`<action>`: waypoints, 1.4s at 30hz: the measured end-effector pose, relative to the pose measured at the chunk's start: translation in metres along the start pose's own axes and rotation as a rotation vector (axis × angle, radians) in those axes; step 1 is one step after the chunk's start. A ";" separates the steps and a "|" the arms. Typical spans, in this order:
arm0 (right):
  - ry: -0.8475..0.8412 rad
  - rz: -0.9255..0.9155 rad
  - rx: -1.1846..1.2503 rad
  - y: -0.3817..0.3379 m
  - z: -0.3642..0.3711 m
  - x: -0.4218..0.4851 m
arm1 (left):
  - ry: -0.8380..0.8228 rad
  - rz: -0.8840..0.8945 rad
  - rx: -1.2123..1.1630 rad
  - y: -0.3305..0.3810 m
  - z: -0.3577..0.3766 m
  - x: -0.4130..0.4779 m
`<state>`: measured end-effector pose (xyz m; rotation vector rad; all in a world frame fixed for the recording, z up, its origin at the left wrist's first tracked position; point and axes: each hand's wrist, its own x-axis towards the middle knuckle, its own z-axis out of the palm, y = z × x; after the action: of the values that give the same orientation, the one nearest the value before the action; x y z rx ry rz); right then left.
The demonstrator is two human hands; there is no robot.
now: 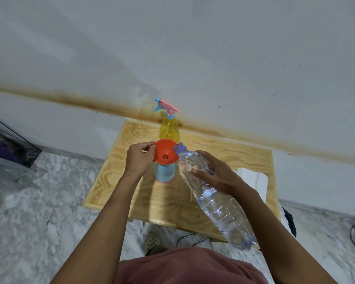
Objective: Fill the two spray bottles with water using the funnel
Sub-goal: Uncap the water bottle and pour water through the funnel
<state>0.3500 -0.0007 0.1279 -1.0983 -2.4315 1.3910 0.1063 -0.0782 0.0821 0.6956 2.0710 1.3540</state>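
funnel [165, 151] seated in blue bottle [164, 173], mid-surface [244, 154] | left hand [138, 159]: fingers [149, 144] pinch funnel's left rim | right hand [215, 177]: fingers curled round tilted water bottle [217, 203], neck at funnel's right rim | yellow bottle [169, 130] upright, far edge, sprayer on

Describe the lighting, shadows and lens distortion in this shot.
Head view: the wide-angle lens bows the brown wall stain; a soft shadow darkens the wooden table under the tilted water bottle; faint highlights glint on its clear plastic; no harsh glare.
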 end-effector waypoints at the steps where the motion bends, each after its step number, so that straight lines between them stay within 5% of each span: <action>1: 0.000 -0.001 0.009 0.000 0.000 0.000 | -0.001 -0.001 0.002 0.000 0.000 0.000; 42: -0.060 0.044 0.075 -0.005 -0.007 0.009 | -0.008 0.000 -0.022 0.000 0.000 0.000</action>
<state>0.3438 0.0088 0.1341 -1.1151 -2.3872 1.5373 0.1064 -0.0780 0.0818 0.6907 2.0471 1.3697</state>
